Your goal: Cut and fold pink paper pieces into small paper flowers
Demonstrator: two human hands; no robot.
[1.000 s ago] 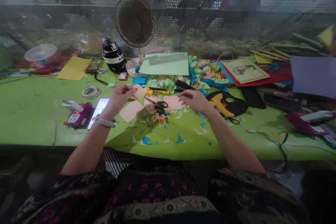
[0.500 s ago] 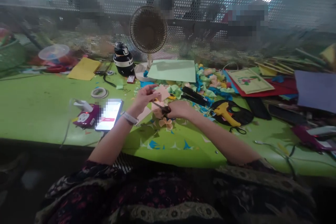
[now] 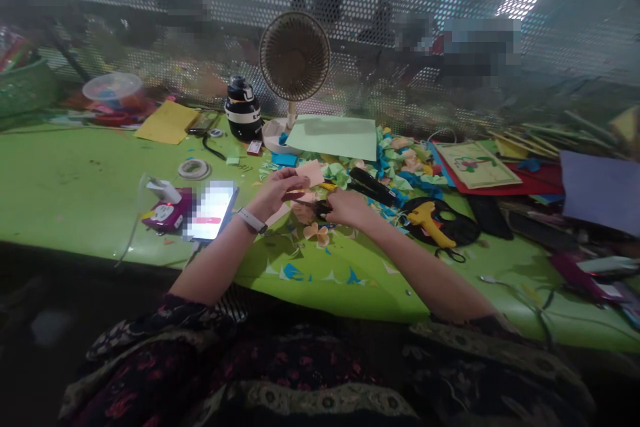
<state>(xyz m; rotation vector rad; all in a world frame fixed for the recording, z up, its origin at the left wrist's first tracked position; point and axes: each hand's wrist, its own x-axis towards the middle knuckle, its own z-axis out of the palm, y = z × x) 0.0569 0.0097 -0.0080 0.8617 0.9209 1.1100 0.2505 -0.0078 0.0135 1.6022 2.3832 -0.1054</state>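
Observation:
My left hand (image 3: pixel 274 190) pinches a small pink paper piece (image 3: pixel 311 173) above the green table (image 3: pixel 75 187). Right beside it, my right hand (image 3: pixel 345 207) is closed on a pair of scissors (image 3: pixel 309 202) whose blades point left toward the pink piece. A small paper flower (image 3: pixel 317 233) lies on the table just under my hands, among blue and white paper scraps. A white watch is on my left wrist.
A lit phone (image 3: pixel 211 211) and a pink device (image 3: pixel 167 215) lie left of my hands. A yellow glue gun (image 3: pixel 429 220), a black stapler (image 3: pixel 373 185), a tape roll (image 3: pixel 193 168), a small fan (image 3: pixel 294 60), a light green sheet (image 3: pixel 334 137) and piles of coloured paper crowd the back and right.
My right hand moved left from the pink sheet and picked up the scissors. Both hands have come together at the pink piece. The camera swung a little to the left.

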